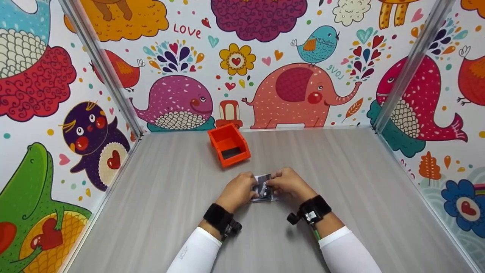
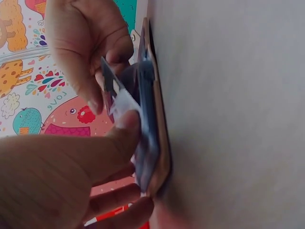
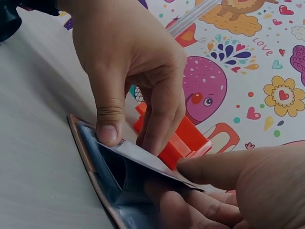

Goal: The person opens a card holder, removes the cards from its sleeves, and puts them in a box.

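A card holder point(image 2: 163, 129) with a brown cover and clear plastic sleeves lies on the table between both hands. From its top sleeve a thin card point(image 3: 143, 156) with a dark grey-and-white picture slants up at one edge. My left hand point(image 1: 238, 191) grips the holder's left side, its thumb pressing on the card's pale face and its fingers around the edge. On the other side, my right hand point(image 1: 288, 182) pinches the card's raised edge, thumb above and fingers underneath. The sleeve gapes below the card in the right wrist view.
An orange plastic bin point(image 1: 223, 137) stands just beyond the hands, slightly left, with a flat black piece point(image 1: 231, 152) inside. Printed panels with cartoon animals point(image 1: 291, 96) enclose the grey table point(image 1: 159, 212) at the back and both sides.
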`<state>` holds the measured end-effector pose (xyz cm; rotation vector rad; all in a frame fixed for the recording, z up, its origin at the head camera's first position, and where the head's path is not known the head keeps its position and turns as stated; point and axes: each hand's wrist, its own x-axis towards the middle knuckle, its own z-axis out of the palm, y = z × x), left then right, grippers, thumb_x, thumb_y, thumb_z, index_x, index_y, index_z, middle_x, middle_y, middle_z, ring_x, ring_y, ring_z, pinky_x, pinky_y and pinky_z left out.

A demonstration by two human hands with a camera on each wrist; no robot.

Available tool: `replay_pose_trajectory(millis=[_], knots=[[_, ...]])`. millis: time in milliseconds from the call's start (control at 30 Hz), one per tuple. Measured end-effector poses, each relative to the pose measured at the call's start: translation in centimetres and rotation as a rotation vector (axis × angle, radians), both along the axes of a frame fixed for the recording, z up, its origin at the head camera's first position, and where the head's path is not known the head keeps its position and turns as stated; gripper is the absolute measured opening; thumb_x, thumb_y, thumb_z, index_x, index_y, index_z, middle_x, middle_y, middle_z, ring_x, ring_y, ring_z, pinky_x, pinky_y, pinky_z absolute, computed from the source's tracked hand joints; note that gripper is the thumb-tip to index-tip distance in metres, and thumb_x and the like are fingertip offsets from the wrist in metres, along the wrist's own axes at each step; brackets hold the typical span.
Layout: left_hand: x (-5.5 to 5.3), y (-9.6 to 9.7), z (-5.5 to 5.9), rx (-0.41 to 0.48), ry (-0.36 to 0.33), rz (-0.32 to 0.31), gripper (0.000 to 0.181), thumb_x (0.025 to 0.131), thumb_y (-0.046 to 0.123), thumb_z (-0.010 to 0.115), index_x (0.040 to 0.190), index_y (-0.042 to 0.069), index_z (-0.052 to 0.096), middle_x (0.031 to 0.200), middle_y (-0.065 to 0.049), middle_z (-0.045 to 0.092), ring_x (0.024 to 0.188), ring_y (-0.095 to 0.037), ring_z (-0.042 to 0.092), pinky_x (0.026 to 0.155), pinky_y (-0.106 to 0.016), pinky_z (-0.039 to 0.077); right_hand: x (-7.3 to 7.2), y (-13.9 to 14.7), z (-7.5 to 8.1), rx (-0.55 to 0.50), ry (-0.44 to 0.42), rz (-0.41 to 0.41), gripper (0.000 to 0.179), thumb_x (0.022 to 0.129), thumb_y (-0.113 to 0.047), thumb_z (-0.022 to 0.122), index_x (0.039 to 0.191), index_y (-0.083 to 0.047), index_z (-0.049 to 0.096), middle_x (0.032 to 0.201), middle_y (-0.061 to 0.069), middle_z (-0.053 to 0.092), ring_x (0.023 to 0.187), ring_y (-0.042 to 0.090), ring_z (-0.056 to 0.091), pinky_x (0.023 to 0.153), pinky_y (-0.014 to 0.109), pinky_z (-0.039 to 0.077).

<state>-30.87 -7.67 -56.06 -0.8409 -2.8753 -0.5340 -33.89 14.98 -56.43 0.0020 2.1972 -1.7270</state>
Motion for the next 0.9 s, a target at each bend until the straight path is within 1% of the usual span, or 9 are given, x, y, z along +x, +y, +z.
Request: replay_pose_trajectory(millis=[100, 167, 333, 433, 567, 667, 733, 800, 900], knots=[[0.0, 0.0, 0.0, 0.012, -0.008, -0.008, 0.025, 0.090, 0.024, 0.097, 0.108, 0.009, 0.088, 0.108, -0.004, 0.071, 0.104, -0.026, 0.072, 0.094, -0.042, 0.061, -0.1, -0.1, -0.1, 0.025, 0.008, -0.012, 0.007, 0.094, -0.003, 0.082, 0.093, -0.001, 0.075, 0.081, 0.001, 0.070, 0.059, 0.008, 0.064, 0.055, 0.021, 0.056], [0.0, -0.1, 0.0, 0.016, -0.007, -0.017, 0.026, 0.090, 0.023, 0.097, 0.110, 0.009, 0.088, 0.110, -0.005, 0.072, 0.106, -0.026, 0.073, 0.097, -0.041, 0.062, -0.2, -0.1, -0.1, 0.025, 0.010, -0.021, 0.006, 0.093, -0.002, 0.081, 0.093, -0.001, 0.075, 0.081, 0.001, 0.069, 0.059, 0.008, 0.064, 0.054, 0.020, 0.056], [0.0, -0.1, 0.0, 0.011, -0.007, -0.041, 0.027, 0.090, 0.023, 0.097, 0.113, 0.011, 0.088, 0.113, -0.005, 0.073, 0.109, -0.026, 0.072, 0.099, -0.039, 0.061, -0.2, 0.1, -0.1, 0.031, 0.020, -0.039, 0.014, 0.092, -0.003, 0.076, 0.080, -0.007, 0.069, 0.068, -0.005, 0.058, 0.056, 0.007, 0.056, 0.053, 0.022, 0.051], [0.1, -0.1, 0.0, 0.004, -0.008, -0.052, 0.026, 0.091, 0.022, 0.096, 0.113, 0.012, 0.089, 0.115, -0.006, 0.073, 0.110, -0.027, 0.072, 0.100, -0.040, 0.061, -0.1, 0.3, 0.0, 0.060, 0.046, -0.052, 0.017, 0.091, -0.005, 0.073, 0.076, -0.010, 0.068, 0.063, -0.007, 0.052, 0.056, 0.007, 0.051, 0.053, 0.022, 0.047], [0.1, -0.1, 0.1, -0.002, -0.016, -0.050, 0.025, 0.092, 0.022, 0.095, 0.115, 0.013, 0.090, 0.117, -0.007, 0.074, 0.112, -0.028, 0.073, 0.101, -0.040, 0.061, -0.2, 0.7, 0.3, 0.135, 0.097, -0.077, 0.015, 0.090, -0.007, 0.073, 0.075, -0.010, 0.071, 0.064, -0.008, 0.052, 0.057, 0.008, 0.050, 0.052, 0.023, 0.044], [0.1, 0.0, 0.1, -0.015, -0.030, -0.040, 0.025, 0.093, 0.022, 0.094, 0.117, 0.014, 0.090, 0.118, -0.006, 0.074, 0.114, -0.027, 0.072, 0.103, -0.040, 0.061, -0.4, 1.1, 0.5, 0.205, 0.136, -0.119, 0.015, 0.089, -0.009, 0.072, 0.075, -0.011, 0.070, 0.065, -0.008, 0.052, 0.056, 0.008, 0.048, 0.050, 0.023, 0.042], [0.1, 0.0, 0.2, -0.023, -0.041, -0.033, 0.026, 0.094, 0.022, 0.093, 0.118, 0.014, 0.090, 0.120, -0.006, 0.074, 0.115, -0.027, 0.072, 0.104, -0.039, 0.061, -0.5, 1.3, 0.7, 0.237, 0.142, -0.154, 0.014, 0.089, -0.010, 0.071, 0.076, -0.012, 0.069, 0.066, -0.007, 0.053, 0.057, 0.008, 0.047, 0.049, 0.023, 0.042], [0.0, 0.0, 0.2, -0.028, -0.048, -0.027, 0.027, 0.094, 0.023, 0.093, 0.120, 0.014, 0.090, 0.120, -0.006, 0.074, 0.116, -0.026, 0.072, 0.104, -0.039, 0.061, -0.6, 1.5, 0.8, 0.236, 0.127, -0.194, 0.012, 0.090, -0.011, 0.070, 0.078, -0.013, 0.068, 0.070, -0.006, 0.054, 0.058, 0.009, 0.047, 0.048, 0.024, 0.042], [0.1, -0.1, 0.2, -0.025, -0.054, -0.019, 0.027, 0.095, 0.023, 0.093, 0.119, 0.013, 0.089, 0.119, -0.005, 0.073, 0.115, -0.026, 0.072, 0.103, -0.039, 0.061, -0.8, 1.6, 0.9, 0.172, 0.097, -0.230, 0.006, 0.091, -0.008, 0.069, 0.086, -0.010, 0.070, 0.076, -0.003, 0.057, 0.061, 0.011, 0.050, 0.048, 0.025, 0.044]])
